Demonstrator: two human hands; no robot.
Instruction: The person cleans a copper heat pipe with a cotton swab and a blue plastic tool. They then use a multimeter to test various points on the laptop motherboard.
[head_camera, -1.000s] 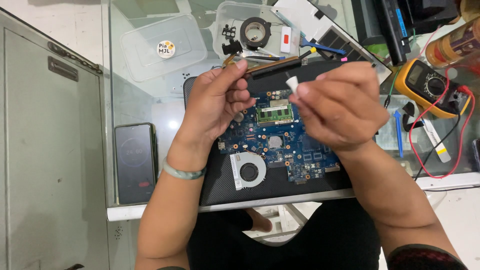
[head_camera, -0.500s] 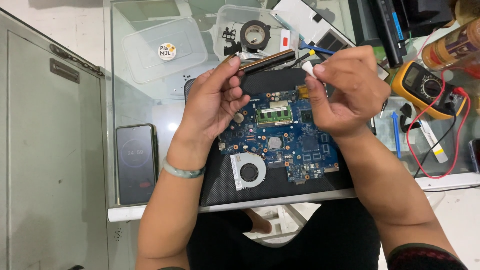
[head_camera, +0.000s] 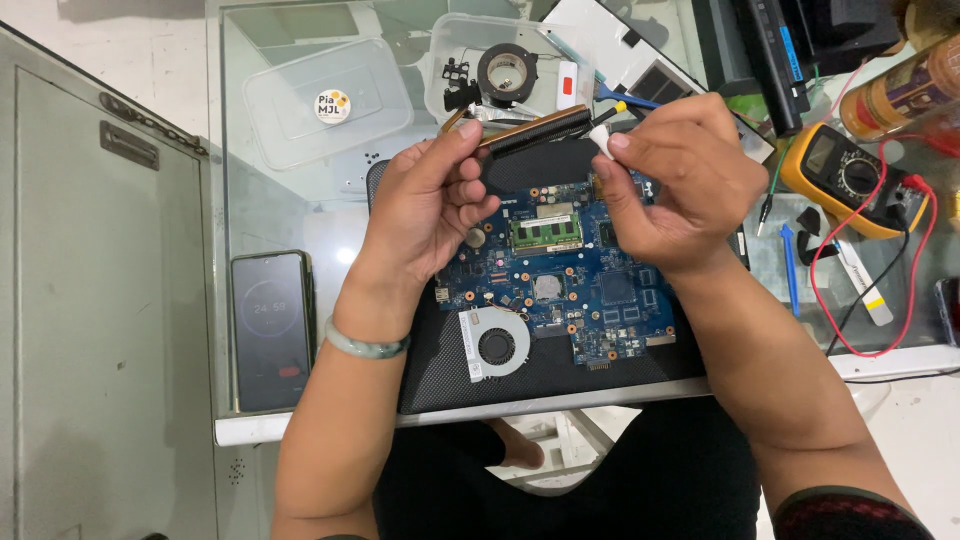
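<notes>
A blue laptop motherboard (head_camera: 590, 290) with a round fan (head_camera: 495, 346) lies on a black mat (head_camera: 440, 380). Above its far edge I hold a long dark bar with a copper edge (head_camera: 535, 128). My left hand (head_camera: 425, 205) grips the bar's left end between thumb and fingers. At the bar's right end, my right hand (head_camera: 680, 185) pinches a small white piece (head_camera: 600, 137) against it. Both hands hover over the board's upper half and hide part of it.
A dark phone (head_camera: 270, 330) lies at the left on the glass table (head_camera: 250, 215). Behind are a clear plastic lid (head_camera: 320, 110) and a tub holding a tape roll (head_camera: 505, 70). At the right are a yellow multimeter (head_camera: 850, 175), red leads (head_camera: 925, 250) and a blue tool (head_camera: 790, 270).
Both hands moved away from me to the board's far edge. The bar, earlier low behind my fingers, is now raised between both hands, with the white piece at its right end.
</notes>
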